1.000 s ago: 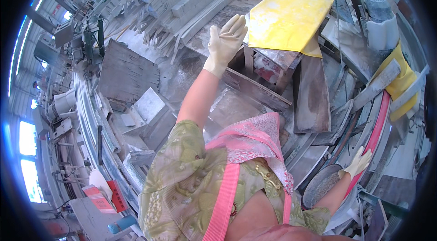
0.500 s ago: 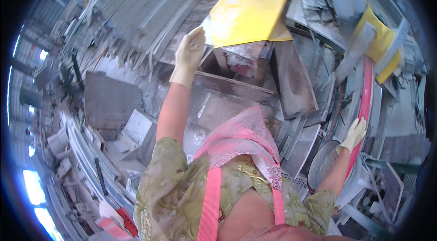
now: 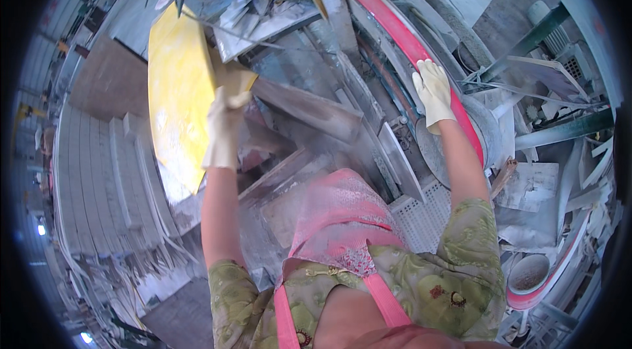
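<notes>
My left hand [image 3: 224, 128], in a cream glove, is raised beside the right edge of a yellow sheet [image 3: 181, 85] that covers a box-like shape. Its fingers are slightly blurred but look apart, and I see nothing in them. Whether it touches the sheet I cannot tell. On the other side, my right hand [image 3: 433, 93], gloved alike, rests with fingers stretched along a long curved red strip [image 3: 388, 16]. Below that hand, a round grey disc-like piece [image 3: 431, 151] sits partly behind my forearm.
Long grey slabs [image 3: 99, 171] are stacked at the left. Wooden boards [image 3: 309, 108] lie in front of me, next to a perforated pale panel [image 3: 421, 217]. At the right are a green metal bar [image 3: 566, 128] and a small bowl-shaped container [image 3: 528, 273] near a red-rimmed curve.
The view has swung to the right, so the yellow sheet now appears further left. My right arm is stretched further forward, its hand still on the red strip. My left hand stays near the sheet.
</notes>
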The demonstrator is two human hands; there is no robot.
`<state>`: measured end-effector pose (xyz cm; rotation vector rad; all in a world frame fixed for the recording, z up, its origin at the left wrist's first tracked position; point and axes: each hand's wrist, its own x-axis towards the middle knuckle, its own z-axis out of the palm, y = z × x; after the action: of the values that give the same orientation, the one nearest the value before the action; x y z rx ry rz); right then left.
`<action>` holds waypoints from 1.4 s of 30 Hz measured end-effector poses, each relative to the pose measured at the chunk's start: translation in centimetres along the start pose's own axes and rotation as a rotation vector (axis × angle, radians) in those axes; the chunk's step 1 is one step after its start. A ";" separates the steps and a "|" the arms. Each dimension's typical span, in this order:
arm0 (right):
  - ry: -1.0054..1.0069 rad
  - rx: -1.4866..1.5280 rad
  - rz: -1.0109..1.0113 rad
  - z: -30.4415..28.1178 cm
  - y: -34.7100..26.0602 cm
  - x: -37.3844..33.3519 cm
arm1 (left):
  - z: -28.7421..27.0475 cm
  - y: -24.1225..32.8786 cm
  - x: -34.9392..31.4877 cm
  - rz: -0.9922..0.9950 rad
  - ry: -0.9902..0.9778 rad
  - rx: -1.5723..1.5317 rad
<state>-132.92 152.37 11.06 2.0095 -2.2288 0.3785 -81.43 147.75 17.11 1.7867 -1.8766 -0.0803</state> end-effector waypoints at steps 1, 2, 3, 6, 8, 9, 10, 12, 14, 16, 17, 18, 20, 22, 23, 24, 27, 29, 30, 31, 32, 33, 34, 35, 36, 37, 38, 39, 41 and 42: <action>-0.076 0.061 -0.033 -0.8 0.5 0.7 | 1.4 3.0 2.1 0.280 0.008 -0.127; 0.105 0.070 -0.112 -1.1 0.5 1.6 | 2.4 5.6 4.0 -0.077 -0.419 -0.737; 0.196 0.127 -0.195 -1.5 0.6 2.6 | 4.5 8.8 3.9 -0.090 -0.394 -0.990; 0.333 0.157 -0.304 -1.3 -0.1 7.0 | 11.9 17.7 7.6 -0.055 -0.506 -0.849; 0.293 0.100 -0.375 -0.3 -1.1 10.4 | 16.4 20.9 9.4 0.207 -0.511 -0.622; 0.289 0.081 -0.434 0.3 -1.5 12.3 | 18.4 21.9 10.0 0.296 -0.463 -0.576; 0.245 0.076 -0.428 1.0 -2.0 14.2 | 20.1 22.3 10.1 0.311 -0.461 -0.639; 0.255 0.113 -0.475 2.6 -2.8 17.1 | 22.2 21.7 9.8 0.232 -0.501 -0.748; 0.139 0.116 -0.446 3.9 -3.0 19.3 | 23.0 20.1 8.9 0.095 -0.570 -0.862; 0.086 0.229 -0.466 4.7 -2.6 19.3 | 23.2 18.3 8.6 -0.148 -0.744 -1.026; 0.091 0.319 -0.496 4.8 -2.0 19.5 | 23.7 18.0 8.5 -0.297 -0.760 -1.179; 0.072 0.418 -0.478 4.7 -1.6 19.6 | 24.2 17.8 8.4 -0.448 -0.782 -1.333; 0.086 0.445 -0.476 4.6 -1.2 19.3 | 26.2 18.5 8.5 -0.649 -0.797 -1.604; 0.098 0.442 -0.454 4.5 -1.4 19.2 | 29.6 20.2 8.9 -0.791 -0.737 -1.818; 0.094 0.440 -0.438 4.4 -1.6 19.1 | 31.4 21.0 9.1 -0.824 -0.666 -1.773; 0.096 0.439 -0.428 4.3 -1.7 19.0 | 33.2 21.8 9.6 -0.848 -0.598 -1.726; 0.122 0.404 -0.415 4.3 -2.0 19.4 | 38.4 24.0 11.4 -0.843 -0.519 -1.729; 0.132 0.398 -0.403 4.2 -2.2 19.6 | 40.8 25.7 11.6 -0.782 -0.661 -1.876; 0.138 0.404 -0.394 4.1 -2.3 19.5 | 41.8 27.1 11.3 -0.820 -0.675 -1.809; 0.144 0.419 -0.374 4.0 -2.3 19.5 | 42.3 27.6 10.9 -0.906 -0.668 -1.844; 0.119 0.415 -0.370 3.8 -2.5 19.4 | 42.6 28.0 10.8 -0.987 -0.653 -1.878; 0.100 0.422 -0.357 3.5 -2.6 19.4 | 42.7 28.4 10.5 -1.058 -0.653 -1.915; 0.082 0.432 -0.340 3.3 -2.8 19.3 | 42.6 27.8 10.7 -1.129 -0.756 -1.657; 0.086 0.453 -0.331 3.1 -2.9 19.3 | 42.3 27.4 10.7 -1.129 -0.835 -1.612; 0.094 0.473 -0.326 2.9 -3.0 19.6 | 41.8 26.8 10.9 -1.108 -0.886 -1.548; 0.105 0.493 -0.320 2.6 -3.2 19.6 | 41.3 26.3 11.2 -1.061 -0.933 -1.495; 0.162 0.535 -0.301 2.2 -3.3 19.4 | 40.3 25.2 10.8 -0.807 -0.933 -1.627; 0.222 0.575 -0.280 1.8 -3.6 18.9 | 39.5 24.5 11.1 -0.987 -0.986 -1.825; 0.240 0.744 -0.200 1.4 -4.6 17.0 | 38.1 23.4 12.0 -1.380 -1.054 -2.213; 0.151 0.843 -0.100 1.1 -5.7 14.4 | 37.3 23.0 12.2 -1.219 -1.087 -2.317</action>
<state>-128.84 137.73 14.19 2.2866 -2.0349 1.6106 -117.54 127.14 -1.33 0.4436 0.2570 -2.4788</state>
